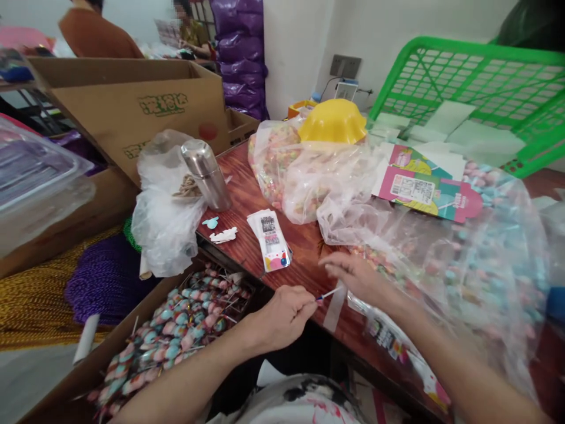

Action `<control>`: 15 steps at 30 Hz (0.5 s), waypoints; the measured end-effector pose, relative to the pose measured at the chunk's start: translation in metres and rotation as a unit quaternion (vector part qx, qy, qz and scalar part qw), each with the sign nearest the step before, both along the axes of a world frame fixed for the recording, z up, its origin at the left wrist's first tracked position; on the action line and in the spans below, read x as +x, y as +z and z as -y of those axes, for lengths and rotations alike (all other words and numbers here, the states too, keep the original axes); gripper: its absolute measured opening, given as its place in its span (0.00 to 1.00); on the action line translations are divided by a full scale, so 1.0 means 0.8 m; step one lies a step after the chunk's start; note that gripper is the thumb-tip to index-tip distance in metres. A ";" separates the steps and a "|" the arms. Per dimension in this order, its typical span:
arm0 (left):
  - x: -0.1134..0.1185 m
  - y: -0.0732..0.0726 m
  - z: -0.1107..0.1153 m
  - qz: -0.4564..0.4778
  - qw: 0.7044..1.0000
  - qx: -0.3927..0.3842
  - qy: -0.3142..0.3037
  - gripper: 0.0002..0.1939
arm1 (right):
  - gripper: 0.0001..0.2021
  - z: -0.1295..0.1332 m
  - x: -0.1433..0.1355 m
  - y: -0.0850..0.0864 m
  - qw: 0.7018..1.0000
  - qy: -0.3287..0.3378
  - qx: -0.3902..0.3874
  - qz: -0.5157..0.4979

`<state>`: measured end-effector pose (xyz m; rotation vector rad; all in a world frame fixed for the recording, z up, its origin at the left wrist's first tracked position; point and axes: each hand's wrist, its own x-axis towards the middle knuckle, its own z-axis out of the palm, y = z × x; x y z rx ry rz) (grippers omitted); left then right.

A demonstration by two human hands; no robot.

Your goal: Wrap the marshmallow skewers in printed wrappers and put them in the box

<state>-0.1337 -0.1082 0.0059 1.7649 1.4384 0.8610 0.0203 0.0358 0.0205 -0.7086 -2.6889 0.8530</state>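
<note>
My left hand [285,315] is closed at the table's front edge. Between its fingertips it pinches a thin white stick [330,292] with a dark blue part at the fingers. My right hand [355,274] hovers just right of the stick with its fingers stretched out and apart, holding nothing visible. Close by lie a pale strip [334,312] at the table edge and printed clear packets [384,335] partly under my right forearm. A stack of printed packets [271,241] lies on the reddish wooden table [304,235] beyond my hands.
An open box of wrapped lollipops [176,330] stands below left. On the table are a steel flask [207,176], a clear plastic bag [163,206], large bags of candy [291,171], a yellow bowl [333,121] and printed cards [424,188]. A green basket [468,53] leans behind; two people are far back.
</note>
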 end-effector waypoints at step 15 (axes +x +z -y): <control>-0.005 -0.021 0.008 0.130 0.990 -0.022 0.052 0.21 | 0.18 -0.109 -0.040 -0.043 0.982 -0.088 0.167 0.021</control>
